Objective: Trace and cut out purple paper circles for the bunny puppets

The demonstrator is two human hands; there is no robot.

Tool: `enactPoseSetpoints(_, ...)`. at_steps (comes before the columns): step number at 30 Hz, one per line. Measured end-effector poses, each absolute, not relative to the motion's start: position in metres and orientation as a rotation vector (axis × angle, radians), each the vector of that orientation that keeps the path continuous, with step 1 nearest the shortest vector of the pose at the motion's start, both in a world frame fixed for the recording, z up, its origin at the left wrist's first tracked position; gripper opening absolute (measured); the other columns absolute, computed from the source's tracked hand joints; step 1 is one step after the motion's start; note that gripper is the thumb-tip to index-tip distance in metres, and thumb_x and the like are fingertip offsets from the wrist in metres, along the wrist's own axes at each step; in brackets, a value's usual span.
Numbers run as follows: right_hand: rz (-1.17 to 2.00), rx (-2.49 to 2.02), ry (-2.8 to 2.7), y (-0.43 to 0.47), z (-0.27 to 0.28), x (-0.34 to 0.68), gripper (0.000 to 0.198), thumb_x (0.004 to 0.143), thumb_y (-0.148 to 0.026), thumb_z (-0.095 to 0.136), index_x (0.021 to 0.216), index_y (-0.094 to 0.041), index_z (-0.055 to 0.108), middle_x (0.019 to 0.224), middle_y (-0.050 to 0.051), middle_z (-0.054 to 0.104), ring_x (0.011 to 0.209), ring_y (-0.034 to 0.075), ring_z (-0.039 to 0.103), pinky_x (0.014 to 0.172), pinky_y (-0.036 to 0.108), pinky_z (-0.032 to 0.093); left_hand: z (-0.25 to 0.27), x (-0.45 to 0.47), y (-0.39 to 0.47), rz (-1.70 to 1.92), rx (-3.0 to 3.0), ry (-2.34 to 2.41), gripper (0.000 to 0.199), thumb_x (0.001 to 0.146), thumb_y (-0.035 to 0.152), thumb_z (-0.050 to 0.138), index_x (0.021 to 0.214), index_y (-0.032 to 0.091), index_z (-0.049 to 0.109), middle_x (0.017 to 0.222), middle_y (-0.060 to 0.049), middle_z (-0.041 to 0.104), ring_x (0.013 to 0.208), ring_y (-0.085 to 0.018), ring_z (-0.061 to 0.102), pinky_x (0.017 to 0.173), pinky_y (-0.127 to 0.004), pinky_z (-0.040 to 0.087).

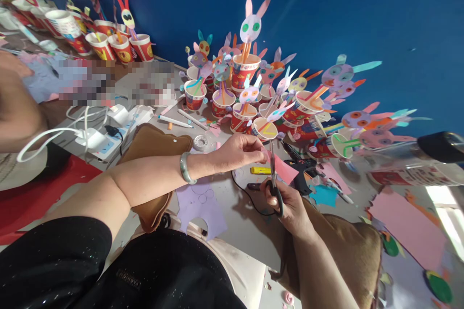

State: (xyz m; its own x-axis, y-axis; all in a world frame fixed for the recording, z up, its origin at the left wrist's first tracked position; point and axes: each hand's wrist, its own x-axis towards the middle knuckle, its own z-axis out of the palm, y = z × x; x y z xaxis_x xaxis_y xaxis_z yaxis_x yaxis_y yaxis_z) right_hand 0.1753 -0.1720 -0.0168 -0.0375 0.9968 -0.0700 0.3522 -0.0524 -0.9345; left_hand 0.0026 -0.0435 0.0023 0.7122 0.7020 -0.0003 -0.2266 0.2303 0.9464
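Note:
My left hand (244,152), with a jade-like bangle on its wrist, is closed in a pinch. A small bit of pink paper (267,154) shows at its fingertips, beside the blades. My right hand (292,210) grips black-handled scissors (273,169), blades pointing up and away from me. Whether the blades are parted is hard to tell. Just right of the scissors is a larger piece of pink paper (285,169). Below my hands lies a purple paper sheet (203,207) with drawn circles and cut-out edges.
Several red paper cups (243,77) with paper rabbit figures stand along the blue wall. A clear bottle (398,154) is at right. Brown cushions (155,147) lie at the table edge. A power strip (125,130) with cables and another person's arm (18,101) are at left.

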Motion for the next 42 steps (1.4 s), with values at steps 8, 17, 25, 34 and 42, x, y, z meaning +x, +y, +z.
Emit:
enactPoseSetpoints(8,1.096,-1.485,-1.48,-0.1732,-0.0251,0.1803,0.065,0.068,-0.081,0.067,0.063,-0.019,0.051,0.065,-0.001,0.048,0.06,0.012,0.04,0.055,0.026,0.036,0.0006,0.002,-0.0428,0.68,1.215,0.479,0.01,0.078,0.012,0.065,0.07,0.012,0.059,0.07,0.001,0.062,0.068,-0.006,0.057,0.071,-0.022,0.049)
enactPoseSetpoints(17,1.072,-1.527,-1.51,-0.1746,-0.0252,0.1816,0.065,0.068,-0.084,0.063,0.066,-0.019,0.054,0.065,0.0,0.049,0.059,0.013,0.04,0.054,0.027,0.036,0.0027,0.0007,-0.0411,0.689,1.214,0.483,0.009,0.074,0.016,0.07,0.072,0.011,0.062,0.072,0.0,0.063,0.069,-0.007,0.057,0.068,-0.021,0.046)
enactPoseSetpoints(25,1.057,-1.516,-1.52,-0.1743,-0.0237,0.1808,0.065,0.069,-0.084,0.062,0.067,-0.019,0.055,0.066,0.0,0.049,0.059,0.013,0.041,0.054,0.026,0.036,0.0017,0.0008,-0.0405,0.698,1.215,0.487,0.01,0.075,0.016,0.07,0.072,0.012,0.062,0.071,0.0,0.063,0.069,-0.007,0.057,0.067,-0.021,0.045)
enactPoseSetpoints(34,1.088,-1.51,-1.481,-0.174,-0.0213,0.1785,0.063,0.07,-0.081,0.065,0.063,-0.02,0.051,0.064,-0.001,0.049,0.058,0.013,0.039,0.053,0.026,0.034,0.005,0.001,-0.0411,0.695,1.141,0.466,0.011,0.072,0.017,0.071,0.07,0.012,0.061,0.071,0.0,0.066,0.069,-0.007,0.06,0.071,-0.023,0.048)
enactPoseSetpoints(42,1.068,-1.497,-1.513,-0.1715,-0.0203,0.1763,0.062,0.072,-0.081,0.062,0.065,-0.02,0.052,0.061,-0.001,0.046,0.057,0.013,0.038,0.052,0.026,0.034,0.0076,0.0006,-0.0405,0.704,1.159,0.5,0.011,0.072,0.017,0.071,0.069,0.013,0.061,0.068,0.001,0.064,0.067,-0.008,0.059,0.072,-0.024,0.049)
